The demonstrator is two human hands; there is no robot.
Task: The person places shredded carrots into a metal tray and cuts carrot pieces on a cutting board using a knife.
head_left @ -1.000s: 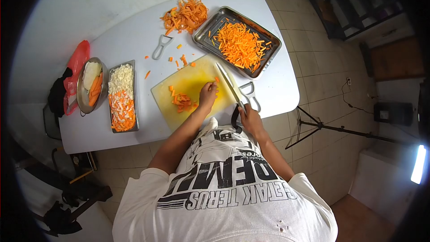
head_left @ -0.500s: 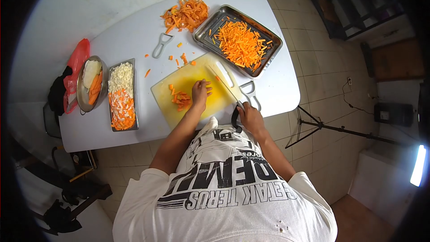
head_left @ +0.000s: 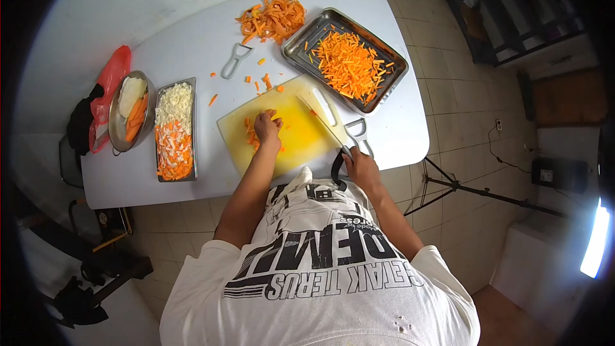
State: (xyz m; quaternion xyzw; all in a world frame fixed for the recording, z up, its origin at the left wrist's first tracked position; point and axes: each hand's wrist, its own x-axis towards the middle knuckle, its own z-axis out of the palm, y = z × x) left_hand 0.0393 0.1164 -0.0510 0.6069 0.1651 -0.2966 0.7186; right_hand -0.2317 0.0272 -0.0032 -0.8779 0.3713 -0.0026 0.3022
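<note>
My right hand [head_left: 362, 168] grips the handle of a kitchen knife [head_left: 325, 125], its blade lying flat over the right part of the yellow-stained cutting board [head_left: 296, 147]. On the board's left side, my left hand [head_left: 268, 128] is curled around some carrot pieces [head_left: 274, 113]; orange bits show at its fingertips. More cut carrot [head_left: 250, 129] lies beside and partly beneath that hand. A grey peeler [head_left: 359, 133] rests just right of the board, close to the knife.
A metal tray [head_left: 301, 57] of carrot sticks stands at the back right, beside a heap of peelings [head_left: 274, 16]. Another peeler [head_left: 237, 61] lies behind the board. Leftward are a pan of chopped vegetables [head_left: 175, 131], a metal bowl [head_left: 149, 115] and a red bag [head_left: 118, 67].
My left hand has moved left from the board's middle onto the carrot pieces, and its fingers have closed. The right hand and knife have stayed nearly still.
</note>
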